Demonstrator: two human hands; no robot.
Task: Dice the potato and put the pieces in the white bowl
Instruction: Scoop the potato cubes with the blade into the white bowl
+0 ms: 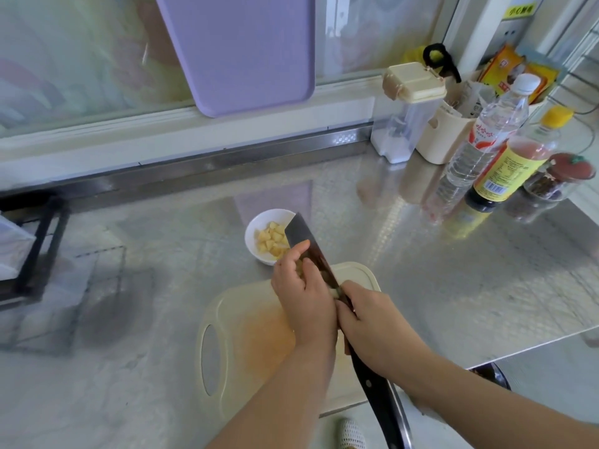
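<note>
Knife (308, 251): long axis runs diagonally, black handle toward the person, blade tip pointing away and slightly left, ending over the near rim of the white bowl (256, 223). Blade flat faces left. Right hand (372, 325) grips the handle just behind the blade, fingers wrapped fully round it. Left hand (304, 296) sits directly left of the right hand, touching it at the knuckles; fingers bent and cupped against the blade flat, thumb laid on the steel, pinning potato pieces (299, 269) there, mostly hidden and glimpsed only between thumb and forefinger. Potato dice (270, 243) already lie in the bowl, just beyond the left fingertips. Both hands are above the cream cutting board (240, 322).
</note>
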